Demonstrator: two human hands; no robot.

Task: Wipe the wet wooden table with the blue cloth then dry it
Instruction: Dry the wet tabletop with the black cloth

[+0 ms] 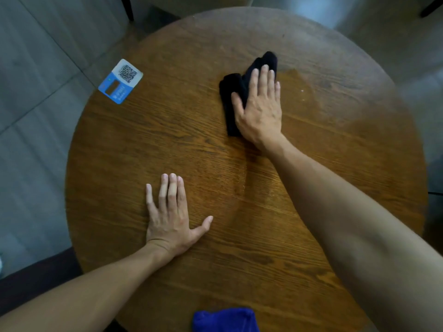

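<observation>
Now right hand [260, 109] flat on black cloth [231, 97] — fingers together; left hand [171, 216] splayed.

QR code on blue-and-white card [120, 81], its small print unreadable

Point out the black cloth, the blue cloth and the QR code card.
black cloth [230, 97]: head view, its left fold beside the thumb.
blue cloth [225, 321]: head view, middle of its visible part.
QR code card [120, 81]: head view, card centre.

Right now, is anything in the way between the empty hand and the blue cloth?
No. Only bare wooden table lies between the left hand and the blue cloth at the near edge.
</observation>
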